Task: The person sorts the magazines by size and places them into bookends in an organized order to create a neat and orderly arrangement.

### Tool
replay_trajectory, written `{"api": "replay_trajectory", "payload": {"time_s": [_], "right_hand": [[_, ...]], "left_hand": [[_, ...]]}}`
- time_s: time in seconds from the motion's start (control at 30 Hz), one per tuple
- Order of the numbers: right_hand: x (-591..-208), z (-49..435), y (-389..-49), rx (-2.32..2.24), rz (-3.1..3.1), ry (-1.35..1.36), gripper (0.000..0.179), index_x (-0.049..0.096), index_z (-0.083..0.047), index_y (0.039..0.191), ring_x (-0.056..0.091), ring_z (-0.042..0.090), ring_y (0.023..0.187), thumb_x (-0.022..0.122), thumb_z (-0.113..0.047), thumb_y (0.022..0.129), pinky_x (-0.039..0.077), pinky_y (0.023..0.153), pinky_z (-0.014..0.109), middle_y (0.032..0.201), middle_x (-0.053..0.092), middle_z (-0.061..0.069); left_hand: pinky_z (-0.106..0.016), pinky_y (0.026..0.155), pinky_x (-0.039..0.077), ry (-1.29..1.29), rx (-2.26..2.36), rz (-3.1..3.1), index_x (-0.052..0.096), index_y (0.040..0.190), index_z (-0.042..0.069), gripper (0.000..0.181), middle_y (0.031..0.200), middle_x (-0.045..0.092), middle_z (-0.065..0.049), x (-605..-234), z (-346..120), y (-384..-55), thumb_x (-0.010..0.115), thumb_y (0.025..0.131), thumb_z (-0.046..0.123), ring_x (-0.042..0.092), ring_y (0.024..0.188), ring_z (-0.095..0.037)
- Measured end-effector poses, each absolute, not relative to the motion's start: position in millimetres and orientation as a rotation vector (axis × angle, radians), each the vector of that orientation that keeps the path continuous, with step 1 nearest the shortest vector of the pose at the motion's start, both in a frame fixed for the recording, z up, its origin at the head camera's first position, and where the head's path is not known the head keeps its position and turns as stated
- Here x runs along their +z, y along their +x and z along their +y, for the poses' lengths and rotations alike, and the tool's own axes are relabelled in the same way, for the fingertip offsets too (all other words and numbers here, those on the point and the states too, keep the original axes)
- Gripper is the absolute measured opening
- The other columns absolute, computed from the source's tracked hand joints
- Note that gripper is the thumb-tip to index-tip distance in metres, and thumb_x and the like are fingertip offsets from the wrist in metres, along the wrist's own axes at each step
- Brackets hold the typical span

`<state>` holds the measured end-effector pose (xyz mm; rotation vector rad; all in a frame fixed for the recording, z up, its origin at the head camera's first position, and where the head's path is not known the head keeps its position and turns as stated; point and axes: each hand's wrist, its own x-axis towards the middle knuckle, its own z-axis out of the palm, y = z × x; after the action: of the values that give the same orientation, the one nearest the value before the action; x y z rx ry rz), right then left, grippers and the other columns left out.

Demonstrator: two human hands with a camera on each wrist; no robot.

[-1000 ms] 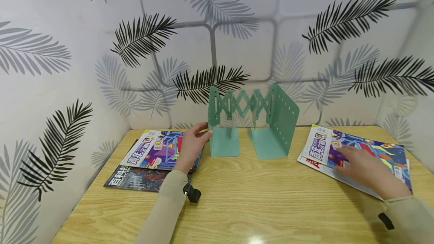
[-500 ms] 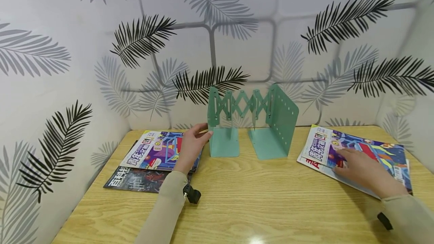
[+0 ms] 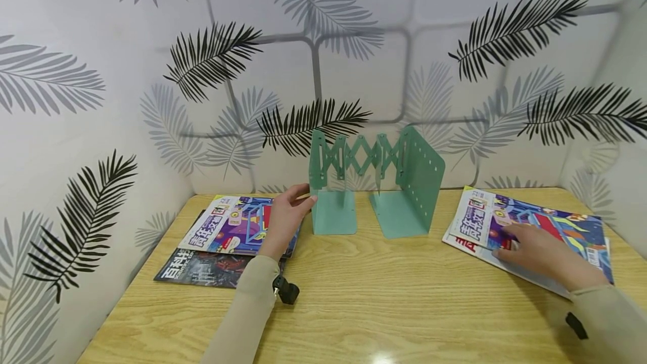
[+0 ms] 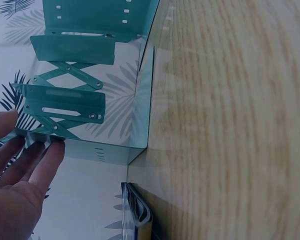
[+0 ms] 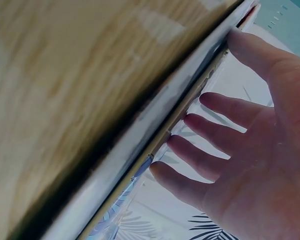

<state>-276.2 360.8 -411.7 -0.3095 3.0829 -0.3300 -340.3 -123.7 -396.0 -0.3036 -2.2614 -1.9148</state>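
A pale green expandable metal bookend (image 3: 424,178) with crisscross linkage stands near the wall. My left hand (image 3: 289,218) touches its left end plate; in the left wrist view, several fingertips of the left hand (image 4: 25,185) meet the plate's outer face and the thumb is by its edge. At the right lies a small stack of magazines (image 3: 546,218), a purple and blue cover on top. My right hand (image 3: 548,254) rests on it. In the right wrist view, the right hand (image 5: 270,140) has spread fingers on the top cover, its thumb at the stack's edge.
Several magazines lie at the left, a colourful one (image 3: 222,226) over a dark one (image 3: 202,267), partly behind my left forearm. The wooden table (image 3: 379,296) runs up to a leaf-patterned wall (image 3: 364,83) at the back and left.
My right hand shifts slightly left over the magazine stack, its thumb nearer the front edge. The left hand and the bookend stay put.
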Motion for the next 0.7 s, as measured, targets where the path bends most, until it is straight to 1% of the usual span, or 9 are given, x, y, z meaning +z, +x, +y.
{"api": "replay_trajectory", "payload": {"time_s": [0.1,0.27,0.47,0.57,0.7], "right_hand": [[-411.9,361.0,-276.9,-0.314,3.083,-0.31,0.08,0.053,0.016,0.128,0.048,0.056,0.115,0.073,-0.048,0.084,0.04,0.092,0.068,0.125,0.052,0.039],[-413.5,362.0,-279.0,-0.257,3.089,-0.343,0.076,0.055,0.015,0.127,0.049,0.056,0.114,0.071,-0.047,0.086,0.041,0.092,0.067,0.123,0.054,0.038],[-414.7,362.4,-277.7,-0.144,3.088,-0.344,0.073,0.053,0.016,0.128,0.046,0.059,0.115,0.066,-0.045,0.09,0.041,0.091,0.067,0.127,0.048,0.043],[-414.9,360.3,-276.3,-0.111,3.079,-0.342,0.071,0.051,0.017,0.128,0.044,0.06,0.116,0.063,-0.043,0.093,0.04,0.093,0.068,0.128,0.046,0.043],[-416.2,357.8,-274.4,-0.103,3.086,-0.361,0.063,0.05,0.017,0.129,0.042,0.061,0.118,0.057,-0.038,0.098,0.037,0.095,0.07,0.131,0.044,0.043]], "left_hand": [[-0.039,0.093,0.053,-0.301,-1.903,-2.266,0.063,0.132,0.014,0.037,0.129,0.061,-0.004,-395.6,-124.0,-339.0,0.067,0.096,0.021,0.061,0.113,-0.021],[-0.037,0.092,0.053,-0.298,-1.887,-2.27,0.064,0.13,0.016,0.036,0.128,0.062,-0.001,-395.0,-124.4,-337.7,0.067,0.096,0.023,0.061,0.112,-0.019],[-0.037,0.092,0.053,-0.301,-1.891,-2.271,0.063,0.132,0.014,0.037,0.13,0.061,-0.004,-395.3,-123.6,-338.2,0.067,0.096,0.022,0.061,0.114,-0.021],[-0.038,0.092,0.053,-0.301,-1.891,-2.272,0.062,0.132,0.014,0.038,0.13,0.061,-0.004,-395.3,-123.2,-338.2,0.067,0.096,0.022,0.061,0.114,-0.021],[-0.038,0.092,0.053,-0.299,-1.889,-2.271,0.062,0.132,0.014,0.038,0.13,0.061,-0.004,-394.8,-123.2,-337.8,0.067,0.096,0.023,0.061,0.114,-0.021]]}}
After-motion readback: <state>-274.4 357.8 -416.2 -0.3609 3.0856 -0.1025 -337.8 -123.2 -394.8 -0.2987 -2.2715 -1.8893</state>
